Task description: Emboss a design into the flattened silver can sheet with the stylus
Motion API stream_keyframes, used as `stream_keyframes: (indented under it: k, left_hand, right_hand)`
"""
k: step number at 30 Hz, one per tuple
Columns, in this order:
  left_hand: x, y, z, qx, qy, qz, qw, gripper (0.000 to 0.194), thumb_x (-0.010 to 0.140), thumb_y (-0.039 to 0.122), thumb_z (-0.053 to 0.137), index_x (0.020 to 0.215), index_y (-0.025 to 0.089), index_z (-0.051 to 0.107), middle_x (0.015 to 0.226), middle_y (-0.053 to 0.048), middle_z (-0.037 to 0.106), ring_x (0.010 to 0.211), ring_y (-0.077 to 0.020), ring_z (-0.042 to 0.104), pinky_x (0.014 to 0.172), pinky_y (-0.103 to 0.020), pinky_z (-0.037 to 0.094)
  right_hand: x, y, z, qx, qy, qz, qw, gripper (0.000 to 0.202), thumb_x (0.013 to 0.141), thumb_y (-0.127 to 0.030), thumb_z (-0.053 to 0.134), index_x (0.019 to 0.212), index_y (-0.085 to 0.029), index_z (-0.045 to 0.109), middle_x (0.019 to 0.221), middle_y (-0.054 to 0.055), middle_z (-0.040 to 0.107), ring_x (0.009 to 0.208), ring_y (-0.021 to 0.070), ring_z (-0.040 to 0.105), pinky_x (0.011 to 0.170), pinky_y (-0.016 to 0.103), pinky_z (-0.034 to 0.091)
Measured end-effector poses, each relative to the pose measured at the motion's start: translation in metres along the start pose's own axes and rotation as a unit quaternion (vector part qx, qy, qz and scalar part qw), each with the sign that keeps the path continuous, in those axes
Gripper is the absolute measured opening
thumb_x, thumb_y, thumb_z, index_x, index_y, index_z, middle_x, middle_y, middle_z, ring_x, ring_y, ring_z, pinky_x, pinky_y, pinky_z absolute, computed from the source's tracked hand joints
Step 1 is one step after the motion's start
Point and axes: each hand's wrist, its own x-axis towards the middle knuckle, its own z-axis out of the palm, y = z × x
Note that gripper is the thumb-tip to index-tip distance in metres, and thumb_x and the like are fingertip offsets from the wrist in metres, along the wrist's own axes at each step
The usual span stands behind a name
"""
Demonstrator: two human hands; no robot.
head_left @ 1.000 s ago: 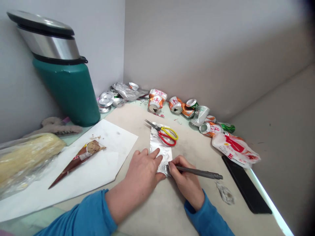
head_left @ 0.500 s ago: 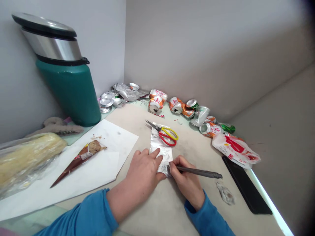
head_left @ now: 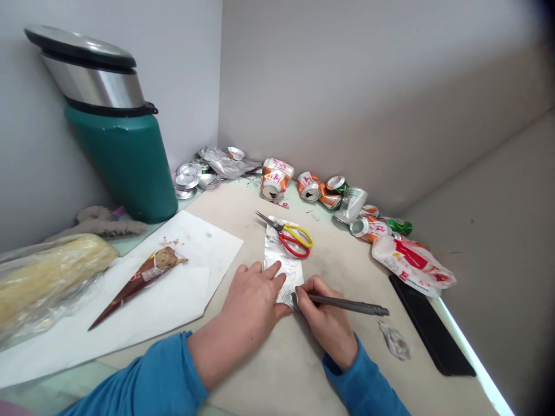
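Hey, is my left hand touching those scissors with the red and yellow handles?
Apart: in the head view, a bare patch of the silvery sheet shows between the left hand and the scissors.

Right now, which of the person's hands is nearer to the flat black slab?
The right hand. Gripping a gray pen, it is left of the flat black slab. The left hand is farther left, resting on the silver strip.

the head camera (the only view) looks forward and down on both hands (head_left: 249,303), close by.
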Motion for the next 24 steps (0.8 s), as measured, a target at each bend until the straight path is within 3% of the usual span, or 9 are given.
stream_keyframes:
  k: [24]
  left_hand:
    - [-0.0001,-0.0001,0.0000,0.000,0.004,0.002,1.000,0.035,0.078,0.042,0.064,0.109,0.024,0.062,0.132,-0.005,0.055,0.099,-0.0290,0.055,0.075,-0.041,0.041]
  right_hand:
    - [-0.0006,-0.0023,0.0010,-0.002,0.003,-0.002,1.000,0.022,0.083,-0.028,0.052,0.063,-0.020,0.045,0.055,-0.005,0.047,0.054,0.0118,0.044,0.052,0.024,0.034]
